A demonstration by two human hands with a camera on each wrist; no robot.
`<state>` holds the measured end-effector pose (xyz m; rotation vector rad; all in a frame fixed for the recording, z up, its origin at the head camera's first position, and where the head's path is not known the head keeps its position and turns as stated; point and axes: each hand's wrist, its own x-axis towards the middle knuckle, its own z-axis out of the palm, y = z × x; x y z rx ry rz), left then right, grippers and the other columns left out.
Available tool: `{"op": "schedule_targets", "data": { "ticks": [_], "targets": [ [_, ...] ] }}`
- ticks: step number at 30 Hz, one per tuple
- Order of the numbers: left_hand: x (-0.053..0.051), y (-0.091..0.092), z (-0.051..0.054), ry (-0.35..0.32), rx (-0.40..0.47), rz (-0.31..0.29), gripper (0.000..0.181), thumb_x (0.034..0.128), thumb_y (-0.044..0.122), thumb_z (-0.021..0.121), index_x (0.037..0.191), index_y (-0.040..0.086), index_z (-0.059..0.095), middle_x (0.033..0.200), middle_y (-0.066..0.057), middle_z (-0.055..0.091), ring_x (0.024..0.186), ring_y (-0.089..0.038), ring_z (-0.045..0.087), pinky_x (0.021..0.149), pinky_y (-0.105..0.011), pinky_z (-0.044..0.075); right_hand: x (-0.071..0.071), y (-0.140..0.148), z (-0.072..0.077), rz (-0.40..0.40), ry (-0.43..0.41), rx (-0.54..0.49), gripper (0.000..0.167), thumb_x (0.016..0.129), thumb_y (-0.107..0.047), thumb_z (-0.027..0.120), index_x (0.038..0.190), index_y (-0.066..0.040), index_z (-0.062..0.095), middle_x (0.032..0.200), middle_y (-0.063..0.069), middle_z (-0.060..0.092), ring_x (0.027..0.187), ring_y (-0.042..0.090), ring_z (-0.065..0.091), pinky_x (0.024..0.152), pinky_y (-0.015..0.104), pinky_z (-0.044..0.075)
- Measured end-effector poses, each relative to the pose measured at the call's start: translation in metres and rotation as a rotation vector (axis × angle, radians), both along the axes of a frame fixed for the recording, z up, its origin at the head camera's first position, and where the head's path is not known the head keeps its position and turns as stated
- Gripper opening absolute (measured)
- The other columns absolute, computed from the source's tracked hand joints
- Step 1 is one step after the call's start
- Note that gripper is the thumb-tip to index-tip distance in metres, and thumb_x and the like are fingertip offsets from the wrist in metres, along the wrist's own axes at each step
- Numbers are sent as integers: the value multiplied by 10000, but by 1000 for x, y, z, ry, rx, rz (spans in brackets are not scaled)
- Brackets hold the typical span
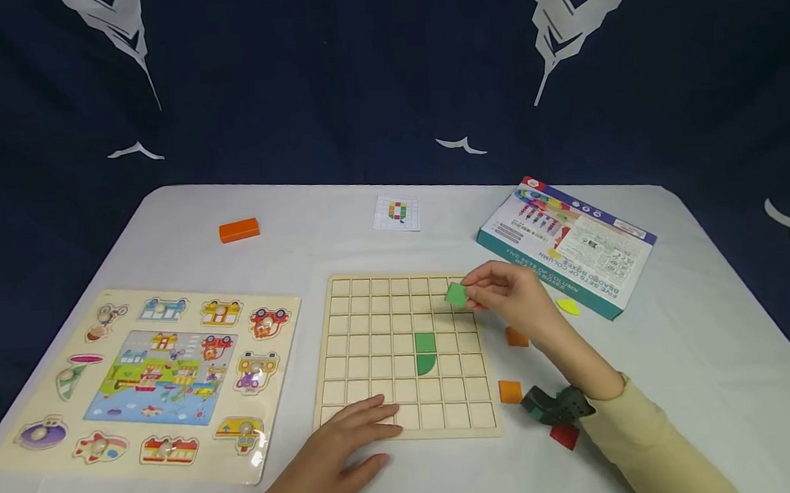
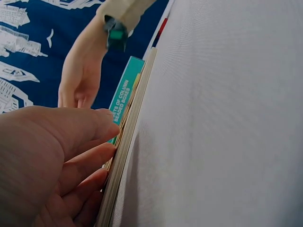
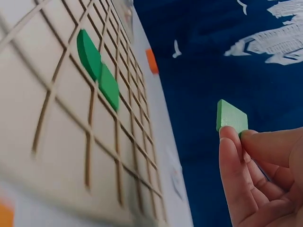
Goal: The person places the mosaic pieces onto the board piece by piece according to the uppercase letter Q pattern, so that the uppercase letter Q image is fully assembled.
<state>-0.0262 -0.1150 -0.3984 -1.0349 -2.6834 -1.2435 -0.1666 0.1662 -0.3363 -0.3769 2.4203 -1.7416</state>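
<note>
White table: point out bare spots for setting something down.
Bare: between the orange block and the pattern card, and right of the printed box. Crowded: right of the grid board, with orange tiles, a red tile and the right forearm.

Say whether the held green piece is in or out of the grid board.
Out: the right hand holds the green piece raised off the grid board.

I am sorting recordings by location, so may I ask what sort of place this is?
Probably a tabletop play or learning area, perhaps indoors: a square wooden grid board, a cream picture-puzzle board and a dark blue cloth backdrop suggest it.
</note>
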Motion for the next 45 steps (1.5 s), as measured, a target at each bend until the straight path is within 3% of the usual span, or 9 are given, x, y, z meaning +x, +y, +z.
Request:
{"op": "schedule_targets", "data": {
  "ticks": [5, 11, 16, 23, 32, 38, 45],
  "targets": [
    [-1, 0, -1, -9, -3, 5, 285, 844, 155, 699, 1128, 143, 676, 1316, 62, 528, 1270, -172, 407, 1012, -376, 369, -13, -25, -14, 39, -65, -68, 115, 877, 64, 599, 966, 138, 595, 808, 166, 653, 697, 181, 662, 668, 353, 563],
    [-1, 0, -1, 19, 13, -3, 293, 849, 146, 698, 1140, 154, 667, 1315, 52, 529, 1266, -189, 414, 1005, -388, 376, -18, -34, -31, 92, -81, -1, 82, 875, 68, 599, 941, 114, 610, 775, 141, 643, 694, 203, 657, 633, 291, 562],
    [-1, 0, 0, 20, 16, -11, 292, 856, 139, 690, 1148, 145, 666, 1314, 43, 531, 1260, -197, 421, 1008, -380, 373, -17, -37, -37, 123, 2, 132, 41, 864, 65, 613, 879, 42, 644, 745, 83, 637, 652, 181, 648, 600, 272, 557],
    [-2, 1, 0, 33, 24, -16, 297, 850, 130, 695, 1145, 141, 666, 1307, 34, 538, 1257, -202, 425, 1005, -386, 376, -12, -39, -33, 162, 166, 322, 72, 837, 11, 674, 805, -53, 659, 682, -14, 631, 587, 105, 613, 559, 245, 507],
    [-2, 1, 1, -6, 3, -14, 295, 851, 127, 695, 1145, 132, 669, 1312, 41, 532, 1264, -200, 416, 1011, -387, 369, -9, -40, -30, 153, 246, 460, 51, 850, -29, 675, 845, -54, 719, 763, -23, 624, 614, 84, 518, 564, 252, 458],
    [-2, 1, 1, -3, 1, -19, 298, 851, 121, 693, 1147, 130, 666, 1317, 36, 528, 1265, -202, 414, 1015, -388, 363, -8, -36, -28, 155, 227, 425, 76, 869, -34, 653, 899, -34, 723, 824, 9, 664, 621, 76, 573, 606, 253, 489],
    [-4, 0, -1, 45, 3, -40, 309, 833, 107, 705, 1139, 126, 666, 1308, 15, 538, 1255, -210, 426, 999, -393, 383, -6, 0, -14, 93, 143, 260, 134, 913, -58, 604, 982, 18, 690, 859, 116, 660, 684, 245, 614, 598, 265, 521]
  ]
}}
